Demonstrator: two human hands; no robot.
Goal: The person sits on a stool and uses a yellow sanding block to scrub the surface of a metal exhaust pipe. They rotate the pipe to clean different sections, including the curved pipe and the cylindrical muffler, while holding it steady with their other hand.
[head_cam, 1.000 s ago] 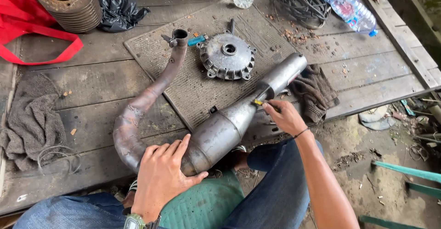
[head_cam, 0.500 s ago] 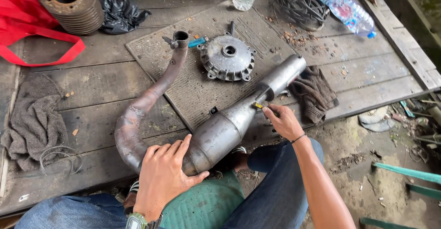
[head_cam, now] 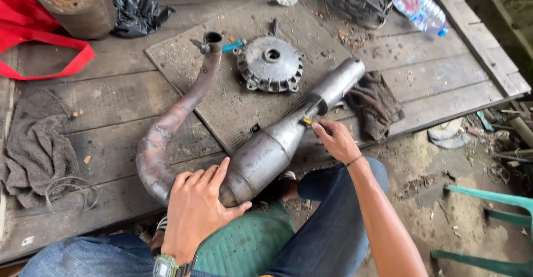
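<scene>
**Two hands on one exhaust pipe**

The left hand [head_cam: 197,210] lies flat and open, fingers spread, pressed on the fat end of the single exhaust pipe [head_cam: 261,155], where the swollen chamber meets the curved header. It grips nothing; it only bears down. The right hand [head_cam: 336,141] is closed around a small yellow-tipped tool [head_cam: 307,121], whose tip touches the pipe at the narrow neck between chamber and silencer. What kind of tool it is cannot be told.

The exhaust pipe lies slantwise across the wooden worktop [head_cam: 122,96], partly on one dark ribbed mat [head_cam: 233,105]. Its rusty header bends up to an open mouth at the far left of the mat, and its silencer end points to the upper right.

On the mat, just beyond the pipe, sits one round grey metal hub cover [head_cam: 270,63]. A small teal-handled piece [head_cam: 232,46] lies between it and the header's mouth.

Cloths number two: one dark rag [head_cam: 375,102] beside the silencer and one grey rag [head_cam: 36,155] at the left edge. Two clear plastic bottles [head_cam: 415,3] stand or lie at the far edge. One finned cylinder [head_cam: 78,5], one black bag [head_cam: 136,10] and one red bag [head_cam: 33,32] sit at the upper left. A wristwatch [head_cam: 166,266] is on the left wrist.
</scene>
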